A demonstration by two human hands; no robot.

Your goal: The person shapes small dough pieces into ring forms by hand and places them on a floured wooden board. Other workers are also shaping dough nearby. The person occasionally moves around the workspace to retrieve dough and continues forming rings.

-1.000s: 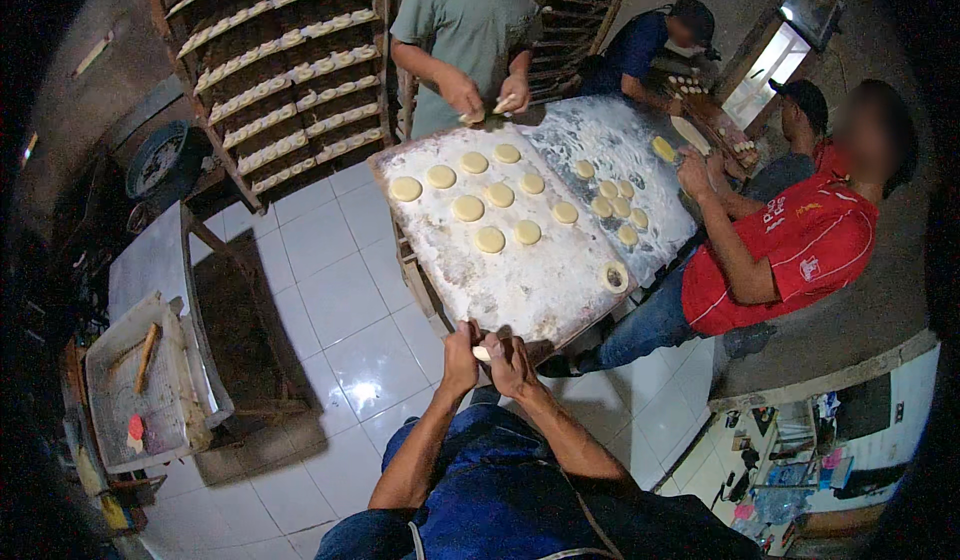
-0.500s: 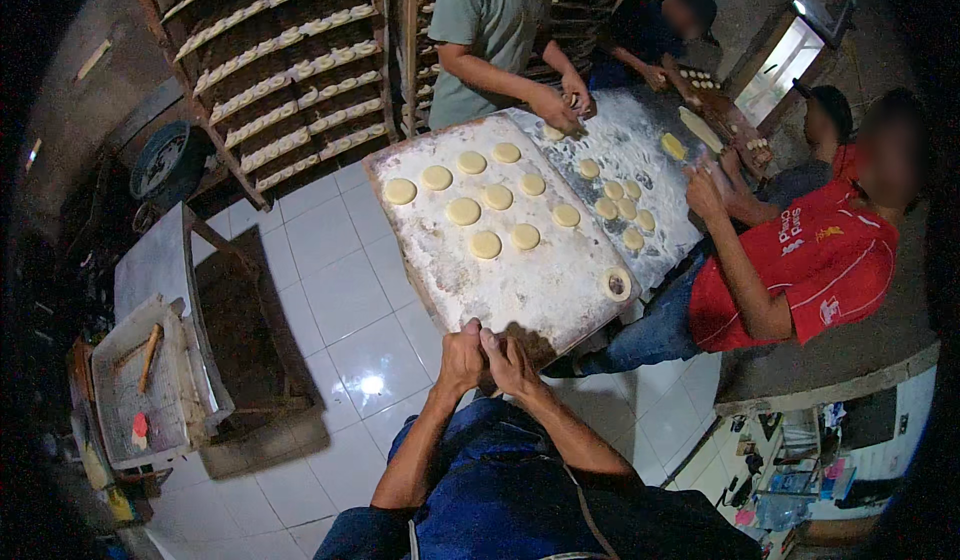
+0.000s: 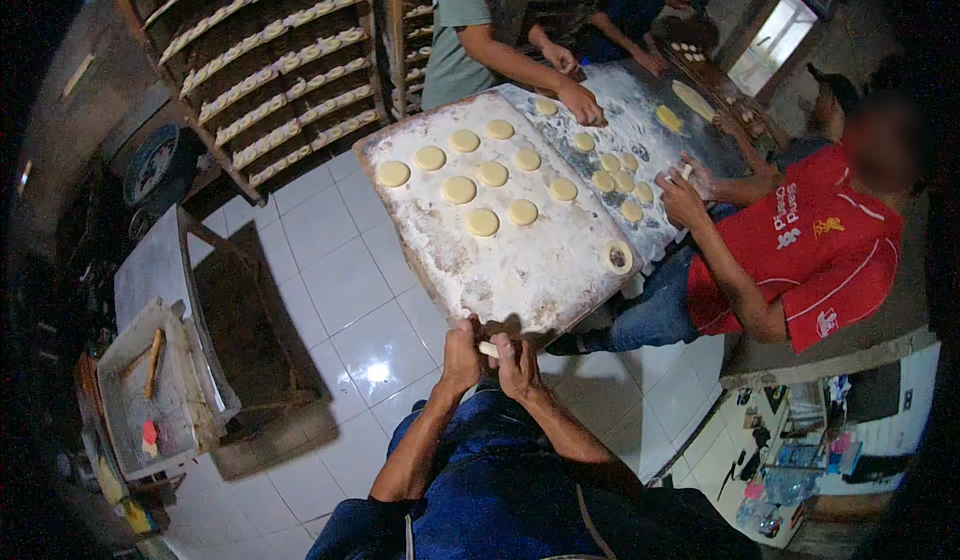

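Holding dough piece [image 3: 488, 349] beside table [image 3: 480, 285]
The left hand [image 3: 462, 360] and right hand [image 3: 516, 368] are gripping it between them at the table's near edge; dough rounds [image 3: 459, 190] are lying toward the far side.

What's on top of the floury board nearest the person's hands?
Ten flat, pale dough discs and one pale ring lie on the board. The surface beneath the discs is covered, so unseen; the left hand and right hand hide part of its near edge.
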